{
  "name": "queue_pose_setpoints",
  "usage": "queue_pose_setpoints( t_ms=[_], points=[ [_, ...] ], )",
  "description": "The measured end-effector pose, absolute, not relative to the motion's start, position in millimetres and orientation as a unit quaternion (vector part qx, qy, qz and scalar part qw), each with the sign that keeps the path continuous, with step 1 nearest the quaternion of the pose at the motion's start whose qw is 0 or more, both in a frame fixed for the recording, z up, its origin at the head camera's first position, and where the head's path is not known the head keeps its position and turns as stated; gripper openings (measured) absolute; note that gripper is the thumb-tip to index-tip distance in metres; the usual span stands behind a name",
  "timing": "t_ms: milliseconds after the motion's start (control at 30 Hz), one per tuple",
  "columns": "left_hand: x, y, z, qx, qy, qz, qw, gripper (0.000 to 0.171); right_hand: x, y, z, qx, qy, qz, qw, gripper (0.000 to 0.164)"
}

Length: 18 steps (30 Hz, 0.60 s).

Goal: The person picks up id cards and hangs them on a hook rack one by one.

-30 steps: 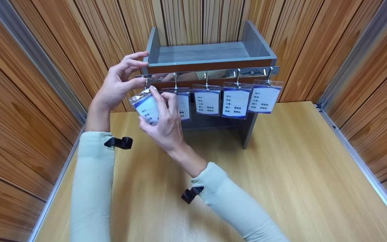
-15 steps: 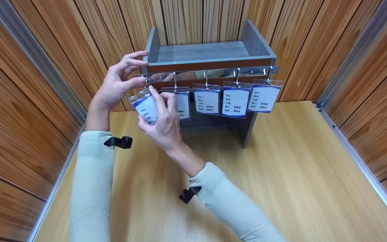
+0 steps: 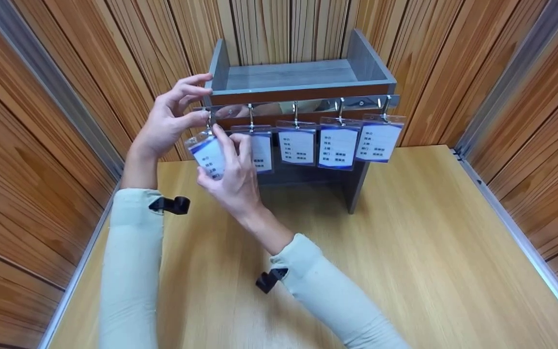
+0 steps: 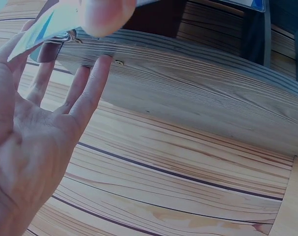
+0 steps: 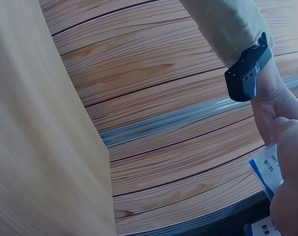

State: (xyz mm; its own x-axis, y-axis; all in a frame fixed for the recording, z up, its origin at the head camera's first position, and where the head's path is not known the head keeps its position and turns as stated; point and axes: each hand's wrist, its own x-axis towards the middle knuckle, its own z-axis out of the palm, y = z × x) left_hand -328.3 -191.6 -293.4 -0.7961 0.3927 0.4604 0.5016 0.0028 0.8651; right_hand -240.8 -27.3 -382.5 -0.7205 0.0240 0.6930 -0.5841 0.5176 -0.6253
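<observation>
My right hand [image 3: 238, 182] pinches the leftmost badge [image 3: 206, 152], a clear holder with a white and blue card, tilted below its metal hook [image 3: 209, 116]. Part of that badge is hidden behind the fingers. In the right wrist view, the badge [image 5: 267, 169] shows beside the thumb. My left hand [image 3: 165, 114] touches the grey shelf's left side with straight fingers, while its thumb lies by the hook at the rail's left end. The left wrist view shows those fingers [image 4: 90, 91] against the wood-grain side panel [image 4: 188, 93].
Several more badges [image 3: 339, 145] hang from hooks along the shiny metal rail [image 3: 317, 105] on the front of the grey shelf [image 3: 293, 72]. The shelf stands on a wooden table [image 3: 429, 242], against plank-patterned walls [image 3: 269, 29]. Black wrist cameras [image 3: 175, 205] sit at both sleeves.
Both hands keep nearly the same pose at the leftmost badge. The right forearm has shifted slightly left, and the whole scene has drifted a few pixels left.
</observation>
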Motion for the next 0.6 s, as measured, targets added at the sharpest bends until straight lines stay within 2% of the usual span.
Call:
queue_pose_setpoints(
  t_ms=[600],
  points=[
    [-324.6, -190.6, -290.4, -0.31, -0.705, -0.637, 0.036, 0.038, -243.1, -27.9, -389.6, 0.159, -0.81, 0.451, 0.339, 0.08]
  ],
)
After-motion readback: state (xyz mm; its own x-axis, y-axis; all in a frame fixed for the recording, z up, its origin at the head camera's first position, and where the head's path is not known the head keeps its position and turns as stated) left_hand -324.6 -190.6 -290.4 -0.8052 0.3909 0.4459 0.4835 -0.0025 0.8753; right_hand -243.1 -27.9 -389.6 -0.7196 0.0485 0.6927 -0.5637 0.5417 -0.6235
